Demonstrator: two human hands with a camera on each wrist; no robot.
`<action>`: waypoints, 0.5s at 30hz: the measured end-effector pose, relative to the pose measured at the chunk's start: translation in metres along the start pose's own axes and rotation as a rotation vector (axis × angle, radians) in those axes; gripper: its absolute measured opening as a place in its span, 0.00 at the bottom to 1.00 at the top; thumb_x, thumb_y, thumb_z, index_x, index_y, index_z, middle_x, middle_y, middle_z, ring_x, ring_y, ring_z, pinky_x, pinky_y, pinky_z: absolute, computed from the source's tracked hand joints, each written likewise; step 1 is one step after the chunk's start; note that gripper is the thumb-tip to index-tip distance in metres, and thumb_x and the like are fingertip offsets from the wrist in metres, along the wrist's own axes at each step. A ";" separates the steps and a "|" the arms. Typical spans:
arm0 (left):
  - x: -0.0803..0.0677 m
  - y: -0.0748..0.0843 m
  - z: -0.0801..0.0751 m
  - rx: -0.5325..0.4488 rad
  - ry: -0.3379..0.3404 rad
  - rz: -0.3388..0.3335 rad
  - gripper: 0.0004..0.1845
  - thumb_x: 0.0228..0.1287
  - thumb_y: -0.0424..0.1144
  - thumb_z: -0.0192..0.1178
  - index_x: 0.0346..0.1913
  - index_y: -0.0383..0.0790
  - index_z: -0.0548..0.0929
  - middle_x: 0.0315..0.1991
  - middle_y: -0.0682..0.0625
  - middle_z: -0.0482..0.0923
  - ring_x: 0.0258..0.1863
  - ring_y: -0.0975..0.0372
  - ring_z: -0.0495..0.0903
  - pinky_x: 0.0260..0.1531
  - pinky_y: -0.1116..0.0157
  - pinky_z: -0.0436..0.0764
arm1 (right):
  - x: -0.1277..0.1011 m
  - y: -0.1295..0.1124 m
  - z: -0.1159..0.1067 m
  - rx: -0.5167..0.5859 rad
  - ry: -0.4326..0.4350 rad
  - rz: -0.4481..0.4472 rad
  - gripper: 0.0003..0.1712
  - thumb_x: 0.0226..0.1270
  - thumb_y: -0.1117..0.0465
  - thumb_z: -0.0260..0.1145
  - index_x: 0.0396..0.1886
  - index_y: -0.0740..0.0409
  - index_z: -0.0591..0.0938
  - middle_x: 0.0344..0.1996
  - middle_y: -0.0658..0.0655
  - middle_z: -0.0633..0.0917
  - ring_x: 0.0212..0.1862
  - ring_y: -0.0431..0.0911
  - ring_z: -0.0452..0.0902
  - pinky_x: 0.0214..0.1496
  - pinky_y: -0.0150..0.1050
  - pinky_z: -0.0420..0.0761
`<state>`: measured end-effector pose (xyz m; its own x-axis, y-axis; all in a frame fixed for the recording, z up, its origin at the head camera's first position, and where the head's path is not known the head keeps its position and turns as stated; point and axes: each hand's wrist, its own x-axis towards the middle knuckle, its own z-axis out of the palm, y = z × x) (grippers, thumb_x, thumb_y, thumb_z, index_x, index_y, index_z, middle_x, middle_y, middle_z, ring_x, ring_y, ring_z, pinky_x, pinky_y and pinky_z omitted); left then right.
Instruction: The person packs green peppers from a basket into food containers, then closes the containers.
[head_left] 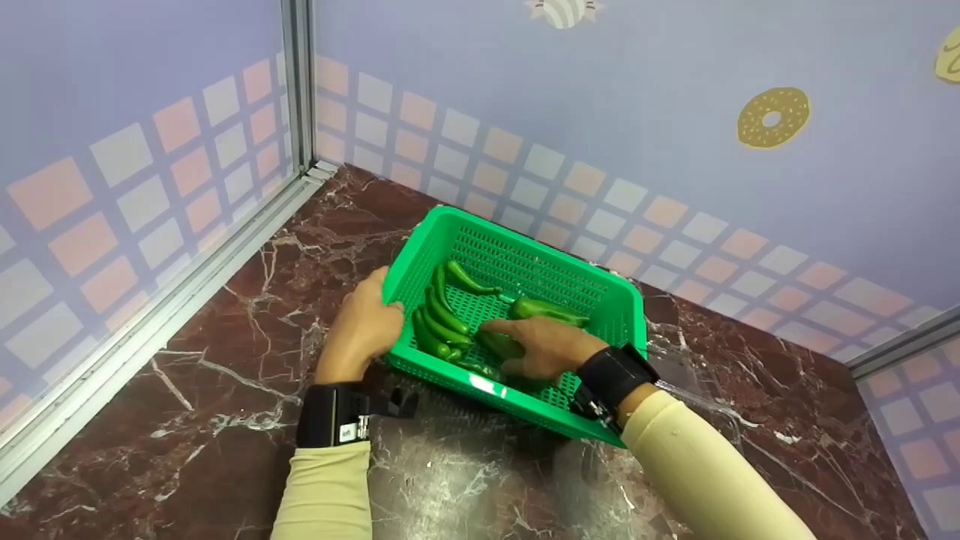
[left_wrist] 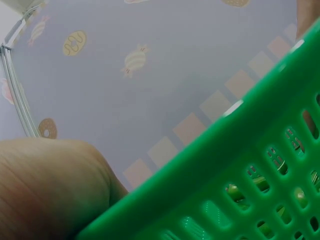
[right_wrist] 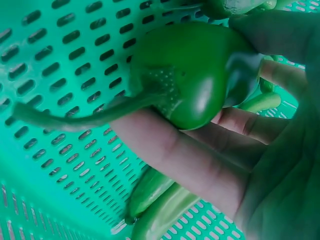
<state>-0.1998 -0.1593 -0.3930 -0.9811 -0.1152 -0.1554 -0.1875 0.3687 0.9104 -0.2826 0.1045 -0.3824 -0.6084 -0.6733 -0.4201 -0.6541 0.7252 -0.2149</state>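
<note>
Picking stage. Left hand (head_left: 365,324) grips rim of green basket (head_left: 450,225) on counter (head_left: 225,375), tilting it. Right hand (head_left: 541,346) inside, fingers (right_wrist: 170,150) curled round fat green pepper (right_wrist: 192,75). Next probably: lift it clear of long chilies (head_left: 439,315) without dragging any.

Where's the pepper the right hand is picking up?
The pepper lies in the right hand, inside the green basket near its front wall, right of the other peppers.
</note>
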 end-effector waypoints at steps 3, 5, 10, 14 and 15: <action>0.000 0.000 0.000 0.005 -0.002 0.010 0.35 0.80 0.34 0.44 0.85 0.38 0.48 0.82 0.36 0.55 0.82 0.42 0.56 0.79 0.42 0.58 | -0.001 0.000 -0.001 -0.001 0.004 -0.008 0.42 0.74 0.54 0.68 0.83 0.47 0.62 0.25 0.48 0.72 0.24 0.41 0.67 0.39 0.40 0.74; 0.000 0.000 0.000 0.010 0.004 0.013 0.35 0.80 0.34 0.44 0.85 0.38 0.49 0.82 0.36 0.57 0.81 0.42 0.57 0.78 0.42 0.59 | -0.002 0.000 -0.002 0.008 0.005 -0.006 0.43 0.74 0.54 0.68 0.84 0.47 0.62 0.27 0.48 0.73 0.25 0.41 0.68 0.39 0.40 0.75; 0.000 0.000 0.000 0.012 0.005 0.005 0.35 0.80 0.34 0.44 0.85 0.39 0.49 0.82 0.36 0.57 0.80 0.43 0.58 0.77 0.42 0.61 | -0.004 -0.001 -0.003 0.023 0.008 -0.017 0.44 0.74 0.55 0.69 0.84 0.46 0.60 0.40 0.56 0.84 0.31 0.43 0.74 0.45 0.44 0.80; 0.000 0.000 0.000 0.019 0.008 0.004 0.35 0.80 0.34 0.44 0.85 0.39 0.48 0.82 0.35 0.57 0.81 0.42 0.57 0.78 0.41 0.59 | -0.005 -0.001 -0.004 0.029 -0.005 -0.016 0.44 0.75 0.55 0.68 0.85 0.46 0.59 0.44 0.60 0.86 0.29 0.43 0.75 0.45 0.44 0.82; 0.000 0.000 0.000 0.021 0.009 0.005 0.36 0.79 0.34 0.44 0.85 0.38 0.48 0.82 0.35 0.57 0.81 0.42 0.57 0.79 0.41 0.58 | -0.006 -0.001 -0.004 0.029 -0.007 -0.015 0.44 0.75 0.55 0.68 0.85 0.46 0.59 0.45 0.60 0.86 0.29 0.42 0.75 0.45 0.44 0.82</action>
<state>-0.2000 -0.1591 -0.3927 -0.9817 -0.1217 -0.1468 -0.1832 0.3887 0.9030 -0.2802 0.1066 -0.3759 -0.5952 -0.6832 -0.4230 -0.6500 0.7189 -0.2465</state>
